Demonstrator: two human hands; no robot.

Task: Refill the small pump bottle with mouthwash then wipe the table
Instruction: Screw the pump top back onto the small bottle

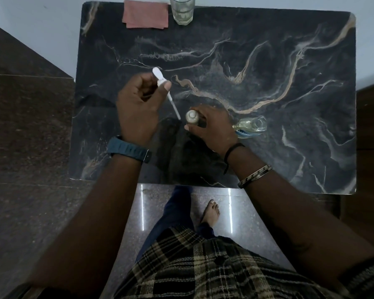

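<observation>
Left hand (138,108): my fingers are curled round the white pump head (159,77), held up above the counter (268,61).
Right hand (212,126): my fingers wrap the small pump bottle (191,117) and steady it upright on the counter, near the front edge.
Bottle axis: vertical, its open mouth pointing straight up at me.
Pump axis: slanted, nozzle end up and away to the left, dip tube (175,107) running down to the right, its tip just beside the bottle's mouth, not inside.
Mouthwash bottle (249,127): lying on its side just right of my right hand, neck pointing right; I cannot tell if it is capped.
Risk: I think the tube could miss the narrow mouth and drip, or nudge the bottle over; if uncapped, the lying bottle could leak.
Cloth (146,16): pink, folded, at the far edge beside a glass (183,9).
</observation>
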